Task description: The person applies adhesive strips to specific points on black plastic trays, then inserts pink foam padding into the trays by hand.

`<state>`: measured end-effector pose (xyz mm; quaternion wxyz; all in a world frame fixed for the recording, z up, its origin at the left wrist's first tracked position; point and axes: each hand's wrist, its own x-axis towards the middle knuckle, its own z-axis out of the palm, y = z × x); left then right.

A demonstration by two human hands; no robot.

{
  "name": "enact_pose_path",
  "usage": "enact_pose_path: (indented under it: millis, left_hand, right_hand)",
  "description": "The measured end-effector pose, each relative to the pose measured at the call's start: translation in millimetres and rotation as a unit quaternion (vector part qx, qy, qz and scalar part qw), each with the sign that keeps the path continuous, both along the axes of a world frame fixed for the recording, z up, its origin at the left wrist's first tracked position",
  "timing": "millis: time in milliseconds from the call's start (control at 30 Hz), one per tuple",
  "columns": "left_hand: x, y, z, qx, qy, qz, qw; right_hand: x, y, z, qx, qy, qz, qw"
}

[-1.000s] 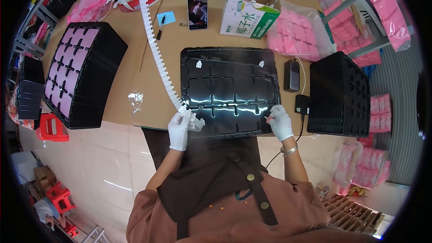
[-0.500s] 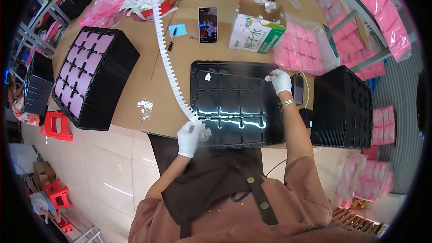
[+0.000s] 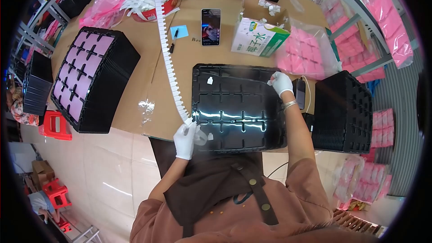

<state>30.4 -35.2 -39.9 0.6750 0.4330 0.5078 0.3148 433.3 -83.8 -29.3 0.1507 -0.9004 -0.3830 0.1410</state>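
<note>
My left hand [image 3: 184, 141], in a white glove, pinches the near end of a long white notched strip [image 3: 169, 60] beside the tray's near left corner. The strip runs away from me across the table. My right hand [image 3: 282, 83], also gloved, is closed at the tray's far right corner, with a small white tab [image 3: 270, 82] at its fingertips. Between the hands lies a black plastic tray [image 3: 234, 101] with cross-shaped ridges and a glossy surface. One white tab [image 3: 210, 81] rests at its far left, another [image 3: 210, 136] at its near left.
An open carton [image 3: 258, 38] with white scraps stands beyond the tray, near a phone [image 3: 210, 27]. Stacked black trays flank the work on the left [image 3: 110, 81] and right [image 3: 339, 112]. A red basket [image 3: 155, 12] of white strips and bagged pink pieces [image 3: 303, 51] lie farther back.
My left hand has drawn slightly left and toward me with the strip's end. The near-left tab now shows plainly on the tray. My right hand stays at the far right corner.
</note>
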Motion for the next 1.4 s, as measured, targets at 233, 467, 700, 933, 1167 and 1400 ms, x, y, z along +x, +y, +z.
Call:
enact_pose_path:
  millis: [233, 467, 700, 933, 1167, 1400]
  left_hand:
    - [-1.5, 0.7, -7.9, 0.012, 0.019, -0.016, 1.0]
    - [1.4, -0.2, -1.1, 0.014, 0.0, -0.004, 1.0]
    - [-3.7, 0.4, -11.8, 0.045, 0.04, -0.03, 0.998]
    - [-6.6, -0.9, -14.3, 0.015, 0.011, -0.017, 1.0]
    - [-3.4, 0.4, -8.2, 0.026, 0.015, -0.028, 0.999]
    - [-4.7, 0.4, -13.1, 0.019, 0.009, -0.024, 0.999]
  right_hand:
    - [-14.2, 5.1, -6.8, -0.018, -0.124, -0.026, 0.992]
    - [-6.6, -7.6, -3.9, 0.216, 0.065, 0.026, 0.974]
    - [7.4, 95.9, 132.3, 0.491, 0.065, 0.01, 0.869]
    - [-48.8, 135.7, 104.1, 0.244, -0.159, 0.183, 0.939]
    - [-147.3, 125.6, -23.7, 0.161, 0.042, 0.208, 0.964]
    - [-150.6, 130.3, -18.5, 0.142, 0.085, 0.215, 0.962]
